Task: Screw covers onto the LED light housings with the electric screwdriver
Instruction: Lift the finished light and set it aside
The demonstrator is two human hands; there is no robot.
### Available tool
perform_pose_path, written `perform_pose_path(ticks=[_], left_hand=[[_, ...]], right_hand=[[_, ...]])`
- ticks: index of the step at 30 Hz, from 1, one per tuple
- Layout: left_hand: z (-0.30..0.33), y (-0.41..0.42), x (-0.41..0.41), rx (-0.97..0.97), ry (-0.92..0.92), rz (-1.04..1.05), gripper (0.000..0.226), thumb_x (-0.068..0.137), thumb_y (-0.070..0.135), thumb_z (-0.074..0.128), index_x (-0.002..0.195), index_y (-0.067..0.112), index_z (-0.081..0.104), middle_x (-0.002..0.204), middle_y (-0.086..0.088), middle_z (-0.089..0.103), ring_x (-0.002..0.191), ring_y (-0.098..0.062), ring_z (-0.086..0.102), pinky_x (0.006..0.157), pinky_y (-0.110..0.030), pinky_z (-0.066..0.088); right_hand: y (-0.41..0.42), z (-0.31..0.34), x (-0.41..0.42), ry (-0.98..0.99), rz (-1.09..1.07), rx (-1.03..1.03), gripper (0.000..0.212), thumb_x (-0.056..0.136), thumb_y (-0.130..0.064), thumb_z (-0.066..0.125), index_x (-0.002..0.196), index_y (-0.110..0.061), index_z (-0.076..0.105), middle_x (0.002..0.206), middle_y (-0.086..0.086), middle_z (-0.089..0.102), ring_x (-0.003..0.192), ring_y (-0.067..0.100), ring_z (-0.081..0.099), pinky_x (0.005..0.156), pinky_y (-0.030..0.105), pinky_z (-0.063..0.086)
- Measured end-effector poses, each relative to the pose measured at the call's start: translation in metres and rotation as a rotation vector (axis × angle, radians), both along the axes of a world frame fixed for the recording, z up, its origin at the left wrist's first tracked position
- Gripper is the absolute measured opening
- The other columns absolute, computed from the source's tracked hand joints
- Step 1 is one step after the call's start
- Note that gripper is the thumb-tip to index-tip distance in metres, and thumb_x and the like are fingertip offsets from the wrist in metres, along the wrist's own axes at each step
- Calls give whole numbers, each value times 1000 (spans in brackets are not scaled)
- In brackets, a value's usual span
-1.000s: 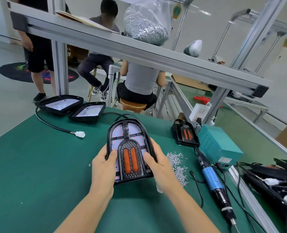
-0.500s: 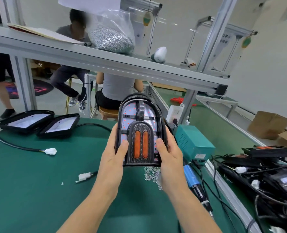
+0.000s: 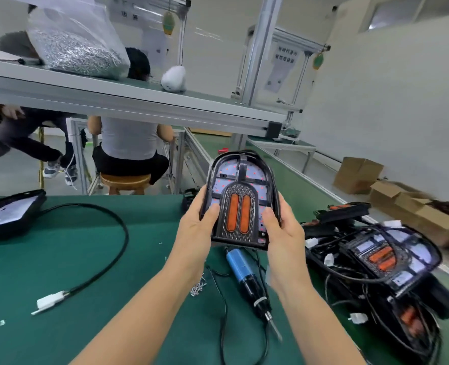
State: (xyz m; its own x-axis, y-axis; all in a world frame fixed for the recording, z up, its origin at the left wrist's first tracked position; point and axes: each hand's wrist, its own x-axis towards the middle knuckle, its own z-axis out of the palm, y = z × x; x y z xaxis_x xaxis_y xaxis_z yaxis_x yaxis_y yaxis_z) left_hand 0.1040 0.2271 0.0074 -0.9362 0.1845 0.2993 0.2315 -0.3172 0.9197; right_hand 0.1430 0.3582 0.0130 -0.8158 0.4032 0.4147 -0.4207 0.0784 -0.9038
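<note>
Holding LED light housing [image 3: 240, 204] aloft, left hand [image 3: 197, 227] and right hand [image 3: 284, 233] clasping edges | likely carrying toward finished pile [image 3: 386, 259] | electric screwdriver [image 3: 247, 275] lying idle.

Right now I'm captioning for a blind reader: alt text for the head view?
Both hands, left hand and right hand, hold an LED light housing above the green table. An electric screwdriver lies below; more housings are piled to the right.

Glossy black plastic housing [image 3: 242, 204]; matt green cloth-like table [image 3: 86, 259]; cardboard boxes [image 3: 360, 175].
</note>
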Motion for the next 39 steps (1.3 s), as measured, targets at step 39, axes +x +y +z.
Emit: perform_pose_path(ticks=[39], left_hand=[[14, 283, 9, -869, 602, -263, 50, 99, 23, 43, 147, 25, 31, 157, 4, 20, 144, -18, 12, 117, -39, 15]], right_hand=[[253, 30, 29, -489, -910, 50, 46, 106, -19, 30, 151, -12, 29, 149, 12, 43, 128, 32, 47, 92, 39, 42]])
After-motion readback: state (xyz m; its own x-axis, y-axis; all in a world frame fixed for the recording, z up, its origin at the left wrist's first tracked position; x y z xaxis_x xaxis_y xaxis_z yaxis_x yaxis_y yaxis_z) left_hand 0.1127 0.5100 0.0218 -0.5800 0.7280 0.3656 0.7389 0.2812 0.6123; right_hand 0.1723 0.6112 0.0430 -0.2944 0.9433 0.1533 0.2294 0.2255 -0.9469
